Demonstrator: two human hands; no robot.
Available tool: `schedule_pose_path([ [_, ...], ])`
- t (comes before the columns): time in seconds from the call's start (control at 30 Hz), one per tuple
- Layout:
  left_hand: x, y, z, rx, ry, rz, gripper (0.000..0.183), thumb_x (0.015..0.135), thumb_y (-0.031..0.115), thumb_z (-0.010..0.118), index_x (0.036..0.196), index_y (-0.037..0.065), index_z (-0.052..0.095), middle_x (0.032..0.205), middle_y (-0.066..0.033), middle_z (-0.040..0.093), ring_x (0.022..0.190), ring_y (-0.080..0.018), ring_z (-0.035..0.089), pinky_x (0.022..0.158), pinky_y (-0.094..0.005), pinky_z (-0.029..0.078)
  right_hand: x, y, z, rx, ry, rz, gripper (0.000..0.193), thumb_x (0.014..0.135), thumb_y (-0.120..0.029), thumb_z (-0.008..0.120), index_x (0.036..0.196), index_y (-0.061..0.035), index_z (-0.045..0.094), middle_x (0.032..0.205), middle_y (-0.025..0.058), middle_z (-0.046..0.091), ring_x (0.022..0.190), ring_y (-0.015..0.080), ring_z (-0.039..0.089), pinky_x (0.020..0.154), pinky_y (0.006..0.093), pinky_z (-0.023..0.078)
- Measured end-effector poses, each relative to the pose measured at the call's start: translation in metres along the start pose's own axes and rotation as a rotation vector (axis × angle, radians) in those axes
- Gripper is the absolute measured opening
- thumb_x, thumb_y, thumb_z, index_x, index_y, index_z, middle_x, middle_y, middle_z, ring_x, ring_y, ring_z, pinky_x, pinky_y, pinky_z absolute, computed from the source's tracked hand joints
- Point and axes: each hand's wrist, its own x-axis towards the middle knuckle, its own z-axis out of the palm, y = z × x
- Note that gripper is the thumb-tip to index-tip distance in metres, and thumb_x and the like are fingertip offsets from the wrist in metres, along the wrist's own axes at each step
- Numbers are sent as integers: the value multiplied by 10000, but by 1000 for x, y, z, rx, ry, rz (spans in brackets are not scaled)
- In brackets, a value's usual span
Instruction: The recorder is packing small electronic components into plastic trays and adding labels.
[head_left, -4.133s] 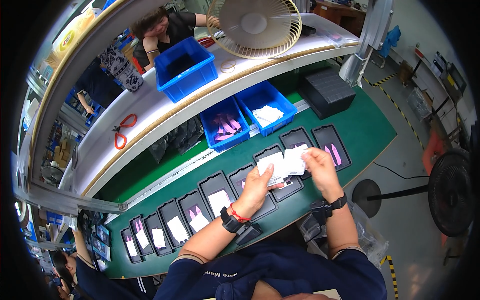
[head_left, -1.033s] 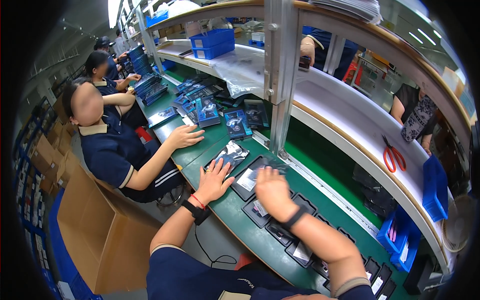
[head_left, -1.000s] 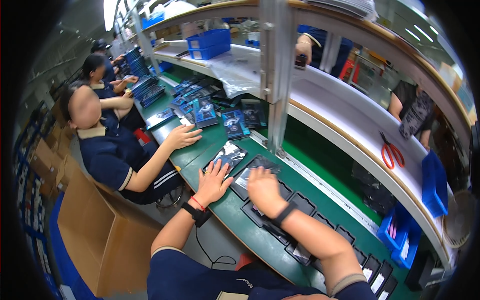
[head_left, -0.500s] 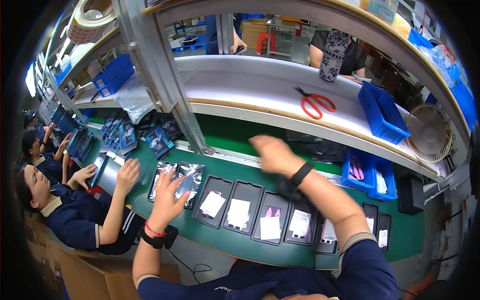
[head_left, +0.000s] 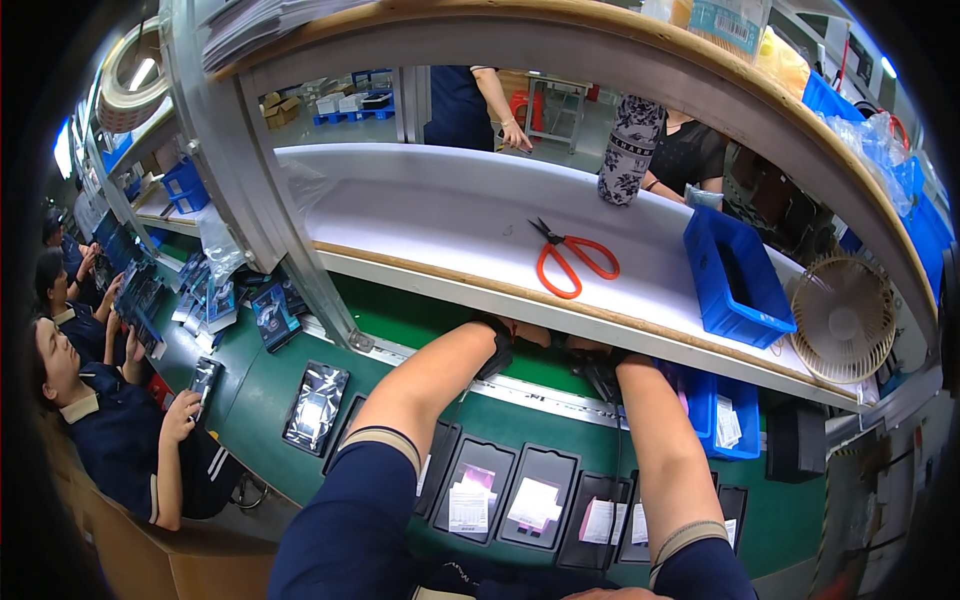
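Observation:
Both my arms reach forward beneath the white shelf. My left hand (head_left: 523,332) shows only in part at the shelf's lower edge, and its fingers are hidden. Close beside it is my right hand (head_left: 588,345), also mostly covered by the shelf. Whether either holds anything is not visible. Dark bands are on both wrists. Below my arms, several black trays (head_left: 450,470) stand in a row on the green table, with white printed slips (head_left: 468,508) and some pink pieces inside. To the left of my left arm lies a glossy silver-and-black packet (head_left: 315,408).
On the shelf (head_left: 400,215) are orange-handled scissors (head_left: 575,262), a patterned bottle (head_left: 630,150), a blue bin (head_left: 738,280) and a fan (head_left: 843,315). Blue bins (head_left: 735,425) sit below at right. A metal post (head_left: 270,190) stands at left. A co-worker's hand (head_left: 180,415) holds a glossy packet.
My left hand has moved from above the packets to under the shelf, beside my right. One of the two packets no longer shows there; the co-worker at left now holds one. The view has shifted.

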Motion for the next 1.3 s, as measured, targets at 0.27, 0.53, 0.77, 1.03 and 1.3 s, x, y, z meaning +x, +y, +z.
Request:
schedule_pose_path([
  [0.27, 1, -21, -7, -406, 118, -213, 381, 786, 137, 536, 1157, 54, 548, 1260, -175, 520, 1160, -337, 486, 982, -375, 389, -25, -18, 33, 117, 161, 38, 454, 841, -370, 464, 1223, -131, 524, 1310, 156, 480, 1200, 338, 449, 1027, 431, 332],
  [0.53, -187, -27, -45, 186, 414, 164, 217, 765, -6, 539, 960, 49, 617, 865, -129, 652, 780, -321, 631, 657, -391, 505, -53, -49, -5, 119, 424, -270, 275, 816, -67, 479, 1063, -60, 599, 1028, 186, 621, 908, 344, 611, 790, 425, 482],
  [0.77, -322, -44, 60, 375, 396, -51, 440, 712, 71, 584, 1150, 33, 564, 1187, -175, 559, 1120, -327, 531, 923, -410, 447, -179, -253, -110, 229, 70, -475, 317, 713, -96, 546, 995, 44, 586, 902, 171, 626, 776, 261, 614, 608, 349, 506],
  [1.03, -332, -31, 49, 95, 169, -215, 622, 808, 509, 579, 1173, 6, 575, 1289, -211, 490, 1215, -371, 443, 1011, -535, 303, -191, -301, -100, 409, -260, -517, 560, 825, -445, 567, 1021, 79, 594, 990, 257, 610, 975, 381, 579, 750, 426, 498],
  [1.3, -212, -11, -17, 61, 88, 108, 427, 753, 217, 680, 1114, 3, 603, 1223, -236, 530, 1146, -371, 496, 979, -415, 396, -87, -96, -52, 287, -94, -96, 514, 608, -138, 624, 1100, 0, 567, 1103, 260, 571, 1068, 391, 530, 909, 423, 443],
])
